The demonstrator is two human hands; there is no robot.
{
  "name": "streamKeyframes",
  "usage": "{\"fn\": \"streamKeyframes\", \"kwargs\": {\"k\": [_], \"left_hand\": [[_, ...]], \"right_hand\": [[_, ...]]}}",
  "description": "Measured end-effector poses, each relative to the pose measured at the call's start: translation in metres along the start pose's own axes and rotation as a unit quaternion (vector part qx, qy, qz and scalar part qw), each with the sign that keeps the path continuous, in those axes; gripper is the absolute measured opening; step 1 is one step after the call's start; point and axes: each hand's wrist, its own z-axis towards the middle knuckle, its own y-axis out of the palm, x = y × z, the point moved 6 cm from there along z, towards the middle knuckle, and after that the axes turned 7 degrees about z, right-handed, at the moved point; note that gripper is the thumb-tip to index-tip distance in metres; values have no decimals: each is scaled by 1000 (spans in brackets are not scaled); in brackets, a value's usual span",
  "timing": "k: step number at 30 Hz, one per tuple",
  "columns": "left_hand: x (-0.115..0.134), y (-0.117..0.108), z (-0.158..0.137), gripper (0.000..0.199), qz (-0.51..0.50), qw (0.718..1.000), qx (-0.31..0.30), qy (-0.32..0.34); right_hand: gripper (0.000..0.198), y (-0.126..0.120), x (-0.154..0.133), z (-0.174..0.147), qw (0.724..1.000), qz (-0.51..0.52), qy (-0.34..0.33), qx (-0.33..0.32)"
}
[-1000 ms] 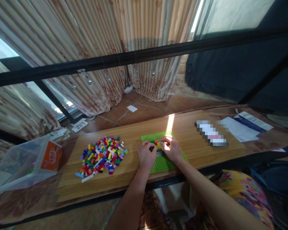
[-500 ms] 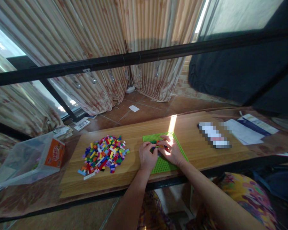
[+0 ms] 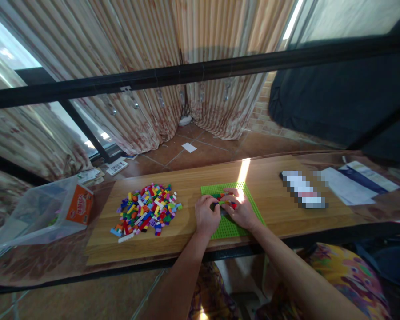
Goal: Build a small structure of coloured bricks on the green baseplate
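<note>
R grip shifted twd L grip, bricks btwn.

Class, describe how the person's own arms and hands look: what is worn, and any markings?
The left hand and right hand are ungloved. The left forearm and right forearm are bare, with no sleeve, watch or bracelet visible. No cables or bold markings show; small rings cannot be ruled out at this size.
</note>
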Motion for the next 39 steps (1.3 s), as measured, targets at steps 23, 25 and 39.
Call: {"fn": "streamKeyframes", "kwargs": {"k": [23, 25, 39], "left_hand": [[1, 0, -2, 14, -10, 1000, 14, 15], [2, 0, -2, 13, -5, 1000, 17, 21], [4, 1, -2, 13, 21, 999, 18, 32]], "right_hand": [[19, -6, 4, 3, 995, 75, 58, 33], [19, -7, 4, 3, 995, 75, 58, 35], [18, -8, 3, 3, 994, 77, 66, 37]]}}
